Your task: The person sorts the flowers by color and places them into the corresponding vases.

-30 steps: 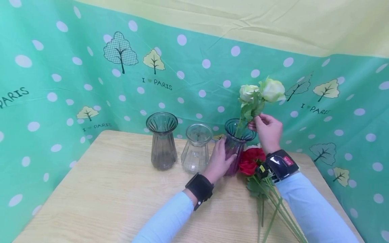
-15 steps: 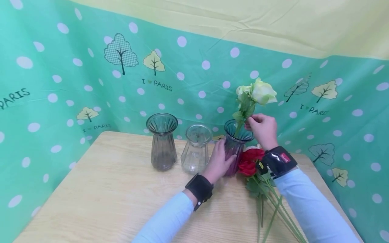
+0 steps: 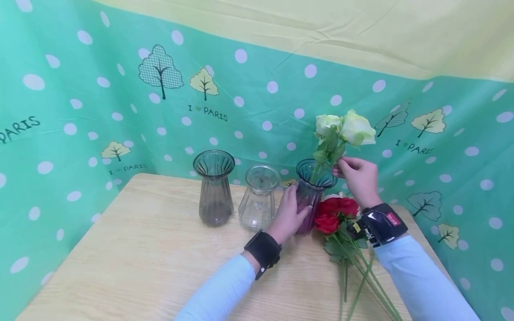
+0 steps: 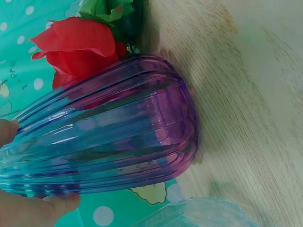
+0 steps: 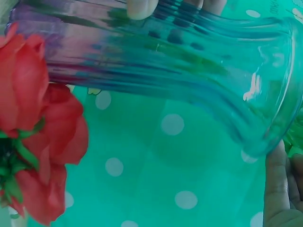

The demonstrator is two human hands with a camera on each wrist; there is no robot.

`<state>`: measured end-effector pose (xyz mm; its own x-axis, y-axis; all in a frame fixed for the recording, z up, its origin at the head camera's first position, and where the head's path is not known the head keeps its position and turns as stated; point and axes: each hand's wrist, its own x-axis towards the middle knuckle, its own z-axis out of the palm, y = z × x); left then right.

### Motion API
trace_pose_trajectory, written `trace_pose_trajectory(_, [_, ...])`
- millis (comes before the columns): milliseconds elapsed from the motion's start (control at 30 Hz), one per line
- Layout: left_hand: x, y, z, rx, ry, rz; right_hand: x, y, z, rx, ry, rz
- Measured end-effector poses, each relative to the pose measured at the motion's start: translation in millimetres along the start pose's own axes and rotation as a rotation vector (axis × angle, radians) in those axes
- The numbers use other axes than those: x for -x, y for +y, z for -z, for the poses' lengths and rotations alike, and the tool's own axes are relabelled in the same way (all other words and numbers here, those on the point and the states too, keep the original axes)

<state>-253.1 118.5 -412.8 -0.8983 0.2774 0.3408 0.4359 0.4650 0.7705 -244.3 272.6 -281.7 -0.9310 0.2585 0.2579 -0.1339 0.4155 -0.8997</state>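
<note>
A blue-purple glass vase [image 3: 311, 196] stands upright at the right of the row of vases. My left hand [image 3: 287, 214] grips its body, the thumb on the near side and the fingers round the left. Two white roses [image 3: 357, 128] rise from the vase, leaning right, their stems [image 3: 316, 174] inside it. My right hand [image 3: 359, 178] is at the right of the rim, thumb and fingertips pinching at the leafy stem of the larger rose. In the left wrist view, dark stem ends show through the vase [image 4: 118, 123].
A grey glass vase [image 3: 216, 196] and a clear glass vase [image 3: 258, 205] stand to the left on the wooden table [image 3: 160, 267]. Red roses [image 3: 331, 214] with long green stems lie right of the purple vase, below my right wrist. A patterned curtain [image 3: 257, 80] hangs behind.
The white roses first dip and tilt left, then swing back to the right along with my right hand, now slightly lower. My left hand stays on the vase.
</note>
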Motion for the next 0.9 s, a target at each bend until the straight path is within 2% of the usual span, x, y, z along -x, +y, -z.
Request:
trace_pose_trajectory(233, [0.2,1.0,1.4,0.008,-0.009,0.009,8.7,15.4,24.7,-0.025,0.025,-0.024])
trace_pose_trajectory(367, [0.5,1.1,1.2,0.004,-0.002,-0.005,18.6,28.1,42.5,0.095,0.011,-0.075])
trace_pose_trajectory(533, [0.9,-0.3,0.3,-0.01,0.004,-0.025,42.3,51.7,66.0,0.259,-0.034,-0.163])
trace_pose_trajectory(667, [0.6,-2.0,0.0,-0.02,0.026,-0.038,60.2,77.2,79.9,0.297,-0.036,-0.202])
trace_pose_trajectory(767, [0.2,-2.2,0.2,-0.02,0.037,-0.047,72.1,96.4,89.4,0.305,-0.043,-0.27])
trace_pose_trajectory(900, [-0.4,-1.7,0.2,-0.019,0.033,-0.055,88.3,120.3,101.5,0.28,-0.071,-0.415])
